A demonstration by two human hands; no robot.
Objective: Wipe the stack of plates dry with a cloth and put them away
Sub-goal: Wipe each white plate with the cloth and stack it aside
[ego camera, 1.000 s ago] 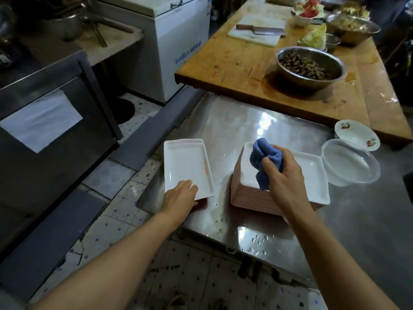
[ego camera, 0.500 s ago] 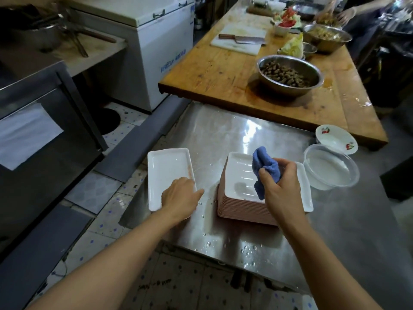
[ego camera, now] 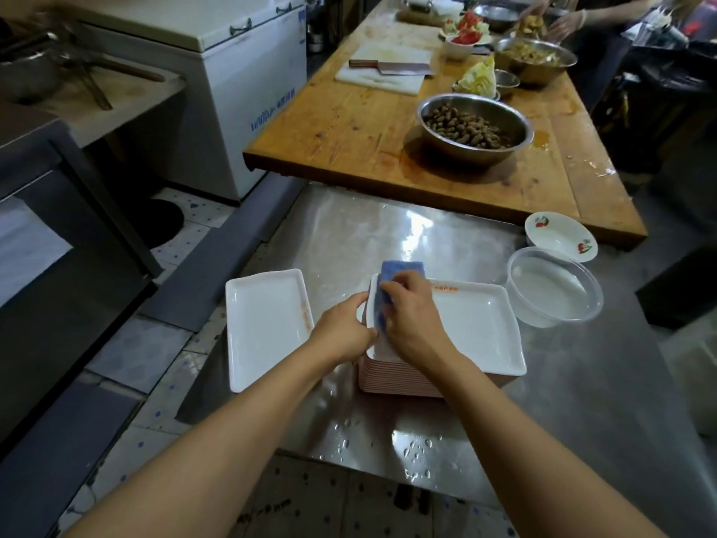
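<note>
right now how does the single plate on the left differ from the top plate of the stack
The single plate lies flat on the steel table, alone and untouched; the top plate sits on a pink-edged stack. The single plate's long side runs away from the camera; the top plate's runs across. The right hand presses a blue cloth on the top plate while the left hand grips its edge. Both are white, rectangular, with orange print.

blue lettering on white freezer (ego camera: 248, 91), blurred, unreadable
</note>
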